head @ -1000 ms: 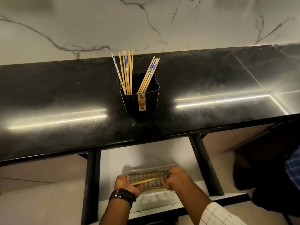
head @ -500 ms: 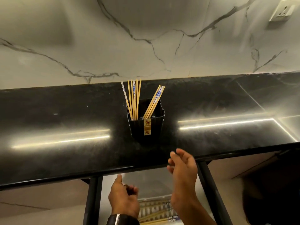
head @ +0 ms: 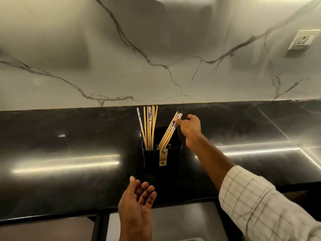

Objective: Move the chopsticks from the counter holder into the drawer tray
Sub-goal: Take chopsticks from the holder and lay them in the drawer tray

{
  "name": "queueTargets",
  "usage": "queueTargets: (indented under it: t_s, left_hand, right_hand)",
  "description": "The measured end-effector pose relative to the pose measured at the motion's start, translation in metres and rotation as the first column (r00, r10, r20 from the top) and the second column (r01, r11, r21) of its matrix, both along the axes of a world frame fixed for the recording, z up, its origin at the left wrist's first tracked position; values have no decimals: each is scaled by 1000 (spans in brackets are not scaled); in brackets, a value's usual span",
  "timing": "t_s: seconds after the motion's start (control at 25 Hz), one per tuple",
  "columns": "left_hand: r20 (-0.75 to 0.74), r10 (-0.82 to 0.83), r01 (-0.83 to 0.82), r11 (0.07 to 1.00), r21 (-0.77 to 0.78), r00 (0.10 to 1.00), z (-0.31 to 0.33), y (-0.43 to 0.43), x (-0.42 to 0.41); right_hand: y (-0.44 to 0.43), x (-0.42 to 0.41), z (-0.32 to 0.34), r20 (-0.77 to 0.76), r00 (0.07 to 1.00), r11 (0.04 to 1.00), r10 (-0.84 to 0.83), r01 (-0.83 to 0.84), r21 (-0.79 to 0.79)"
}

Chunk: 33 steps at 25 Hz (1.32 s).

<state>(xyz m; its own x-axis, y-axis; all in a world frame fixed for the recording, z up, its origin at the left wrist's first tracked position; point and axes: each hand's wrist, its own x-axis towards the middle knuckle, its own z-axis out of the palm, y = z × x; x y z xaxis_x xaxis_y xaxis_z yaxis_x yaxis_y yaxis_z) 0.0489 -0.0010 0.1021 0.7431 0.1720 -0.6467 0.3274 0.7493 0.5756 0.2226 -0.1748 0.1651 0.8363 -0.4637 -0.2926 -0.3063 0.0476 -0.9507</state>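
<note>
A white marble wall with grey veins (head: pixel 156 49) fills the upper half of the view, with a white wall socket (head: pixel 303 39) at 2 o'clock. Below it runs the glossy black stone surface (head: pixel 69 140), streaked with bright reflections. At the centre stands a black square plastic holder (head: pixel 162 157) with a gold label on its front. Two bunches of wooden chopsticks with blue-and-white patterned tops (head: pixel 149 127) stand in it: one bunch nearly upright at its 10 o'clock corner, the other leaning toward 1 o'clock. The right hand (head: pixel 190 129), in a white checked sleeve (head: pixel 260 202), reaches in from 4 o'clock; its fingers (head: pixel 177 120) touch the tops of the leaning bunch, loosely spread, not yet closed on any. The left hand (head: pixel 137 204) hovers at 6 o'clock over the front edge, palm up, fingers loosely curled and holding nothing.
</note>
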Motion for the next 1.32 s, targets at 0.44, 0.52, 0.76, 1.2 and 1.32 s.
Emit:
queueTargets:
  t_s: [0.44, 0.52, 0.76, 1.2, 1.32]
  left_hand:
    - [-213, -19, 8, 999, -53, 977, -21, 3, 2]
    - [-221, -19, 6, 998, -61, 975, -21, 2, 2]
    - [-193, -1, -9, 999, -47, 981, -23, 3, 2]
    - [434, -570, -218, 408, 886, 698, 75, -30, 6]
    - [380, -798, -23, 419, 908, 469, 85, -36, 28]
  right_hand:
    - [-13, 46, -20, 5, 996, 972, 87, -84, -218]
    - [-11, 44, -18, 30, 996, 968, 81, -71, -240]
    - [-16, 22, 10, 228, 973, 973, 32, 21, -230]
    - [-24, -125, 137, 568, 750, 941, 339, -269, -206]
    - [-20, -135, 131, 479, 761, 897, 438, -410, -169]
